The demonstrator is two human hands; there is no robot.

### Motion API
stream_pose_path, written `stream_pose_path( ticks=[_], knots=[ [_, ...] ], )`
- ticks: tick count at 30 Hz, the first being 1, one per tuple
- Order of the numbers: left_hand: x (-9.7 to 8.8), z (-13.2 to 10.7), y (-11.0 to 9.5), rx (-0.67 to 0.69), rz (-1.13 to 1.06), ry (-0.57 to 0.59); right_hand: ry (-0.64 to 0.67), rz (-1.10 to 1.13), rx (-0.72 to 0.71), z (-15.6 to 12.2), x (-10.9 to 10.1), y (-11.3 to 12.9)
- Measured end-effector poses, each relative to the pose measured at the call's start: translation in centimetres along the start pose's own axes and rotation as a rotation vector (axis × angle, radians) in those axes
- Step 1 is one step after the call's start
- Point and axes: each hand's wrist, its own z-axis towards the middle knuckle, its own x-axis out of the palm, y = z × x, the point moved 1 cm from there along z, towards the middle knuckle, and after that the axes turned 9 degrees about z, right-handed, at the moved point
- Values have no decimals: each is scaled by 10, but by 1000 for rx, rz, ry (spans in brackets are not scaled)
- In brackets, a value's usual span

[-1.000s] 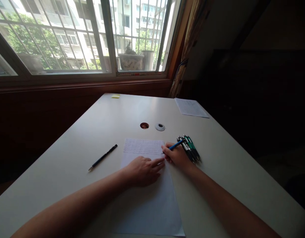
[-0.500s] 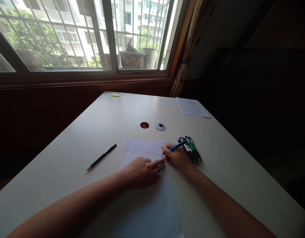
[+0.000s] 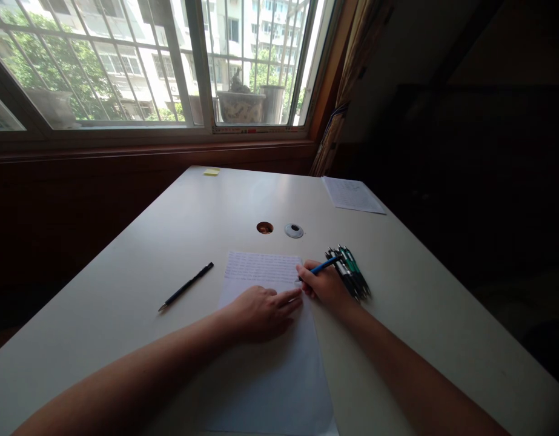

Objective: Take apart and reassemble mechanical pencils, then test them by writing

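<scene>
A long white sheet of paper (image 3: pixel 279 381) lies in front of me, its top part covered with handwritten lines. My left hand (image 3: pixel 265 312) rests flat across the sheet below the writing, fingers stretched toward the right edge. My right hand (image 3: pixel 322 284) is closed around a blue pen (image 3: pixel 323 265), its tip at the right end of the lowest written lines. Just beyond that hand lie several dark and green pens (image 3: pixel 352 272) side by side, partly hidden by it. Another black pen (image 3: pixel 186 287) lies alone to the left of the sheet.
The white table (image 3: pixel 138 254) has a round cable hole (image 3: pixel 264 228) with its loose cap (image 3: pixel 294 230) beside it. Written papers (image 3: pixel 353 195) lie at the far right corner, and a yellow sticky note (image 3: pixel 211 172) at the far left. A barred window (image 3: pixel 147 66) stands behind.
The whole view has shifted very slightly. Both hands stay in nearly the same place on the sheet, with the blue pen still in the right one.
</scene>
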Motion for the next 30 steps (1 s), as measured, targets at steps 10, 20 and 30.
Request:
stream_pose_path(
  ticks=[10,20,30],
  knots=[
    [-2,-1,0,0,-21,8,-1,8,-1,1,0,-2],
    [0,0,0,-1,-24,8,-3,10,-5,1,0,0],
    [0,0,0,0,-10,18,-10,-27,-13,1,0,-2]
  ],
)
